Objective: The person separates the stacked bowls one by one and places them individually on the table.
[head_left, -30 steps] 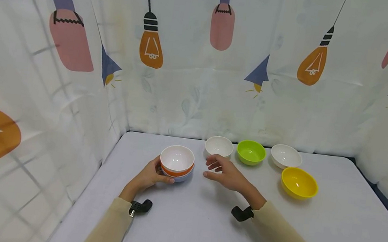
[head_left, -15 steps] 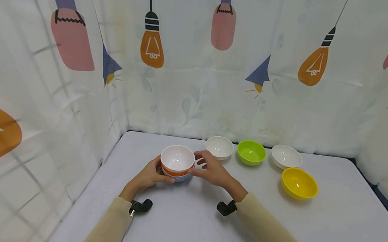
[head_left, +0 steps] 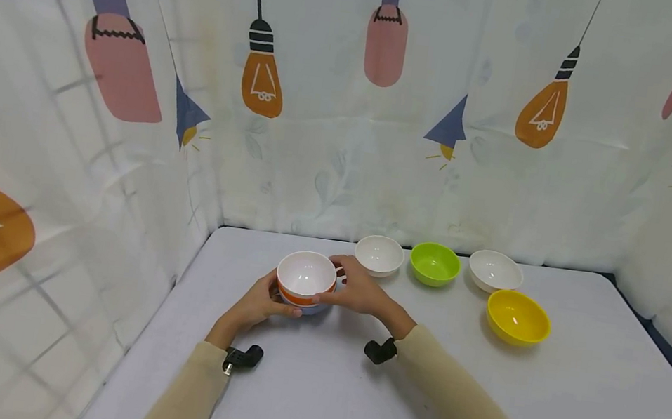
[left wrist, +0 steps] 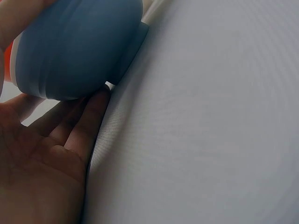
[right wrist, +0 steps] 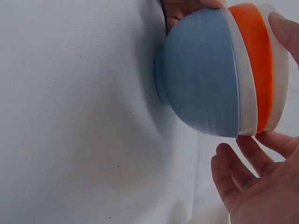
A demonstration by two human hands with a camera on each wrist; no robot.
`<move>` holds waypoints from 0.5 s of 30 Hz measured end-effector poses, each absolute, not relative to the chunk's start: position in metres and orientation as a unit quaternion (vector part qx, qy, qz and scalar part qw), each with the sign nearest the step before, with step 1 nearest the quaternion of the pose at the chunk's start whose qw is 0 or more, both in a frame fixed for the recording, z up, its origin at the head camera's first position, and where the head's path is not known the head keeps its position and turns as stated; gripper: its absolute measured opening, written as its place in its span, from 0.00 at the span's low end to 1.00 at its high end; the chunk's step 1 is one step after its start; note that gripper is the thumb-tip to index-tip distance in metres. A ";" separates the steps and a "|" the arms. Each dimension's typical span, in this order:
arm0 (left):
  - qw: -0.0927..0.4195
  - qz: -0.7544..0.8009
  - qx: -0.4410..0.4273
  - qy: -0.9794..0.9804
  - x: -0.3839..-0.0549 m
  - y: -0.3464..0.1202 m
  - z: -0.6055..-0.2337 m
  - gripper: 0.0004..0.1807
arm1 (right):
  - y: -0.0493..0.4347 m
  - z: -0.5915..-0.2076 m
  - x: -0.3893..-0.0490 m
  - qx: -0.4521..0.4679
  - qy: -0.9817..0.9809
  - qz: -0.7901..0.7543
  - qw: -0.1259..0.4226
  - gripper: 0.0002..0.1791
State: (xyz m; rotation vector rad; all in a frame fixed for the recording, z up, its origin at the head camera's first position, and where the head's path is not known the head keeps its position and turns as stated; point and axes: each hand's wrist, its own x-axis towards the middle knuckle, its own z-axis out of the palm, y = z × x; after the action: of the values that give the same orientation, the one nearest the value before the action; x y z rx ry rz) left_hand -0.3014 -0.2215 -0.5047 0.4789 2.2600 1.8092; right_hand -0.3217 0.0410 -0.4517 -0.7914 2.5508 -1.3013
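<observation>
A stack of bowls stands left of the table's middle, with a white bowl (head_left: 306,273) on top. The right wrist view shows its side: a light blue bowl (right wrist: 203,74) at the bottom, a white band above it, an orange bowl (right wrist: 260,60), then white again. My left hand (head_left: 253,305) grips the blue bowl, its fingers beneath the curve in the left wrist view. My right hand (head_left: 360,289) holds the top white bowl by its right side, thumb in front and fingers at the rim. The blue bowl's base rests on the table.
Behind and right of the stack stand another white bowl (head_left: 379,255), a green bowl (head_left: 435,264), a further white bowl (head_left: 495,271) and a yellow bowl (head_left: 518,318). The white table (head_left: 310,404) meets a patterned curtain (head_left: 316,164) at the back and left.
My right hand has moved left from beside the stack and taken hold of the top white bowl. The left hand and the other bowls have stayed in place.
</observation>
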 end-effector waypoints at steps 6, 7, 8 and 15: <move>0.108 0.612 0.161 0.767 -0.301 -0.222 -0.503 0.59 | 0.036 -0.451 -0.324 -0.265 0.861 -0.423 0.096 0.52; 0.108 0.611 0.160 0.768 -0.301 -0.222 -0.503 0.59 | 0.035 -0.450 -0.324 -0.264 0.860 -0.424 0.098 0.53; 0.107 0.611 0.158 0.768 -0.300 -0.221 -0.502 0.59 | 0.034 -0.451 -0.325 -0.265 0.859 -0.426 0.099 0.53; 0.103 0.604 0.159 0.774 -0.299 -0.222 -0.501 0.59 | 0.027 -0.452 -0.327 -0.264 0.847 -0.448 0.114 0.54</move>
State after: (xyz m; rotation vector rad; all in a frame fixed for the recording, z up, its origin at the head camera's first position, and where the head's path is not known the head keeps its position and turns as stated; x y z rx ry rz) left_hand -0.2988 -0.2216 -0.5013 0.4695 2.2831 1.7826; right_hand -0.3273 0.0275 -0.4524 -0.7729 2.4828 -1.3125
